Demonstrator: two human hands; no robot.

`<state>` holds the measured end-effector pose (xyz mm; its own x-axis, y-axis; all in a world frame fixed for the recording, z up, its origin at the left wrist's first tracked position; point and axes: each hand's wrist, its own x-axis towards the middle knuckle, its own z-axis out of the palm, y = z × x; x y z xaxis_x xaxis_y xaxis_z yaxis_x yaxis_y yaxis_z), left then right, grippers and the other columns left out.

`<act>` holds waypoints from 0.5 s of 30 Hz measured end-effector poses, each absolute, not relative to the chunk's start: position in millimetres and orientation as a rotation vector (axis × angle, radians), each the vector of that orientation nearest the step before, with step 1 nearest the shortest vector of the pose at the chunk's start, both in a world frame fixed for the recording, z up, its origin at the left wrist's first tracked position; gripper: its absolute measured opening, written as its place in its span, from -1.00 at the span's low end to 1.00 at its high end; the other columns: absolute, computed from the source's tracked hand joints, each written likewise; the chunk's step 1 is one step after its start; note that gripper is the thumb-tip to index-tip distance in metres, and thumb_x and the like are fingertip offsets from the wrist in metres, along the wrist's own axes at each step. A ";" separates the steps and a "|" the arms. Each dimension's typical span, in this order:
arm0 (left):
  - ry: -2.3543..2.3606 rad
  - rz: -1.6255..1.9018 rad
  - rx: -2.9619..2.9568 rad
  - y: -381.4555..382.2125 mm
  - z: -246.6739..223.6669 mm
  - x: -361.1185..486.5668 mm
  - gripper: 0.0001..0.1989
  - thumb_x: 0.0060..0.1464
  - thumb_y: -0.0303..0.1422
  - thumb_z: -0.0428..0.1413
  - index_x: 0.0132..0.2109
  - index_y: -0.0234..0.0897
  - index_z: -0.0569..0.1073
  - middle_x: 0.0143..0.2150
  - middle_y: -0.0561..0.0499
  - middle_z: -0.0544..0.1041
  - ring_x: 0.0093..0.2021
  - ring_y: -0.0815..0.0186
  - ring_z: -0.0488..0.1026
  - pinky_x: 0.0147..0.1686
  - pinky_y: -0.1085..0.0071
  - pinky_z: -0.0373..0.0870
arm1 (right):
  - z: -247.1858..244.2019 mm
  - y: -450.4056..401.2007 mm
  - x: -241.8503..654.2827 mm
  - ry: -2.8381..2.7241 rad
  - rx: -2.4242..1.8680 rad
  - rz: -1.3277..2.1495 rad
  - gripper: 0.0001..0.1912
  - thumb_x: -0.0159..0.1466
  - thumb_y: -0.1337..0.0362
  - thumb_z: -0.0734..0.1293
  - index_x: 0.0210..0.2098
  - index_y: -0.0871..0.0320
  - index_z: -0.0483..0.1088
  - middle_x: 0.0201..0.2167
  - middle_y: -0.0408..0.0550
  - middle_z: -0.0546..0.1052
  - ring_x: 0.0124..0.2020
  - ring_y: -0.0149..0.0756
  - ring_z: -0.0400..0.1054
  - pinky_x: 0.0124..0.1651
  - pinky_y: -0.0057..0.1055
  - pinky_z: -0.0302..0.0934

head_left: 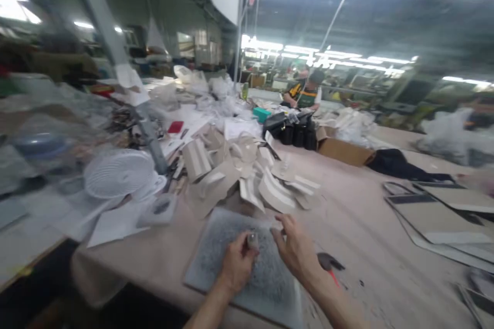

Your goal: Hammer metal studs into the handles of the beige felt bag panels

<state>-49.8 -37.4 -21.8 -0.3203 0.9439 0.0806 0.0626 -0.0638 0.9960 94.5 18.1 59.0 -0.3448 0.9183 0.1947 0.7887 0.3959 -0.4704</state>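
A small, shiny object (252, 240), too blurred to name, is pinched between the thumb and fingers of my left hand (237, 263). Beneath that hand lies a grey, scuffed board (266, 293) at the near edge of the table. My right hand (292, 244) hovers by the board's right side, its thumb and fingers apart with nothing seen between them. A hammer (328, 262) with a dark head and a red handle rests just right of my right wrist, its handle partly hidden by my forearm.
Beyond the board is a heap of beige and white pieces (247, 169). A white fan (118, 174) and a metal post (148, 139) stand left. Flat beige panels (440, 213) lie right. A cardboard box (343, 151) and black items sit farther back, near a seated person (306, 95).
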 end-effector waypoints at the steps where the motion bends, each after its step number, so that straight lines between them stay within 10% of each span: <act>1: 1.426 1.420 1.203 -37.4 -27.7 -52.4 -0.79 -0.03 -0.40 0.16 -0.19 -0.26 0.56 -0.43 0.02 0.55 -0.40 0.23 0.52 -0.35 0.38 0.49 | 56.4 33.6 107.0 -2.135 -1.584 0.405 -0.74 0.31 0.29 0.20 -0.05 0.20 0.40 -0.08 0.09 0.52 -0.25 -0.27 0.44 -0.08 -0.32 0.27; 15: 1.523 1.370 1.243 -37.8 -61.8 -61.3 -0.56 -0.02 -0.08 0.24 -0.07 -0.29 0.56 -0.24 -0.12 0.69 -0.22 0.10 0.65 -0.19 0.37 0.58 | 66.6 169.0 157.5 -0.966 -1.850 0.516 -0.58 0.38 0.10 0.26 0.14 0.21 0.31 0.13 0.13 0.37 0.06 -0.16 0.33 0.06 -0.15 0.28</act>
